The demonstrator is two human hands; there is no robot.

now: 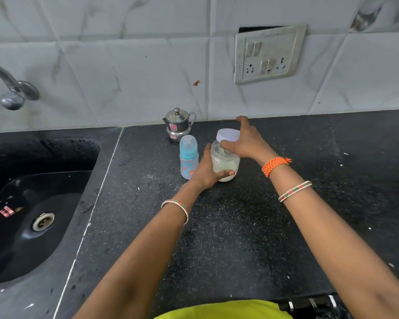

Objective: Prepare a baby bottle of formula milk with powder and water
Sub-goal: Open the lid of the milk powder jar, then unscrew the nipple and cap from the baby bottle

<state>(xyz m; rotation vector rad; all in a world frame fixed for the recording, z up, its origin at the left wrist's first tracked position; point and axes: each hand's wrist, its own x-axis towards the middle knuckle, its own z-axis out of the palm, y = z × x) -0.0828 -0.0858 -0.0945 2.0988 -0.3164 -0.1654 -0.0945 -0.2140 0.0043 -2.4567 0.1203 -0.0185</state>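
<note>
A clear plastic jar (225, 162) with white powder in its lower half stands on the black granite counter (240, 226). My left hand (209, 171) grips the jar's side, thumb across its front. My right hand (247, 141) holds the jar's pale lilac lid (227, 135), which is tilted just above the jar's mouth. A small baby bottle (189, 156) with a blue collar and clear cap stands upright just left of the jar, beside my left hand.
A small steel pot with lid and spout (179, 124) stands behind the bottle at the tiled wall. A black sink (32, 203) lies at left under a steel tap (12, 88). A switch and socket plate (268, 54) is on the wall.
</note>
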